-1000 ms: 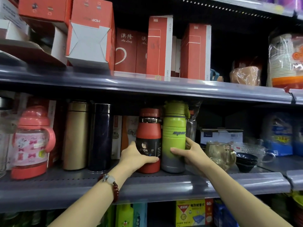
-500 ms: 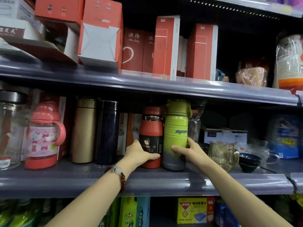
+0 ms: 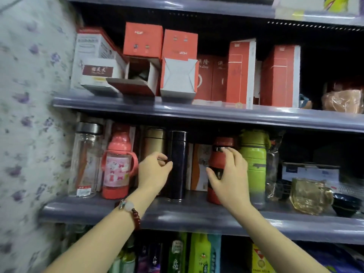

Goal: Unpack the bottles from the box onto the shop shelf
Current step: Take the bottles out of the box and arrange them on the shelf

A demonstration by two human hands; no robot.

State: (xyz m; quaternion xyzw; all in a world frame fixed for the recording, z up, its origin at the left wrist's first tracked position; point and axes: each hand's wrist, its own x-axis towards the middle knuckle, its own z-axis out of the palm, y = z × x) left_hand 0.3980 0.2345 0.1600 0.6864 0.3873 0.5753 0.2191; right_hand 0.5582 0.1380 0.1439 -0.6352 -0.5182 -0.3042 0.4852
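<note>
On the middle shelf (image 3: pixel 197 219) several bottles stand in a row: a clear glass one (image 3: pixel 84 160), a pink one (image 3: pixel 118 164), a gold flask (image 3: pixel 153 139), a dark blue flask (image 3: pixel 178 146), a red bottle (image 3: pixel 222 142) and a green bottle (image 3: pixel 255 160). My left hand (image 3: pixel 153 172) is curled at the dark blue flask's left edge, thumb on its front, and partly covers the gold flask. My right hand (image 3: pixel 231 178) wraps the front of the red bottle, thumb on its left side. An open red box (image 3: pixel 137 79) lies on the shelf above.
Red cartons (image 3: pixel 240 71) fill the upper shelf, whose edge hangs close over the bottle tops. A glass mug (image 3: pixel 309 196) and dark bowls (image 3: pixel 344 205) sit right of the green bottle. A flowered wall (image 3: pixel 29 115) closes the left side. More bottles (image 3: pixel 199 253) stand on the shelf below.
My left hand left the red bottle and moved left to the dark blue flask. My right hand left the green bottle and took the red one. The view swung left.
</note>
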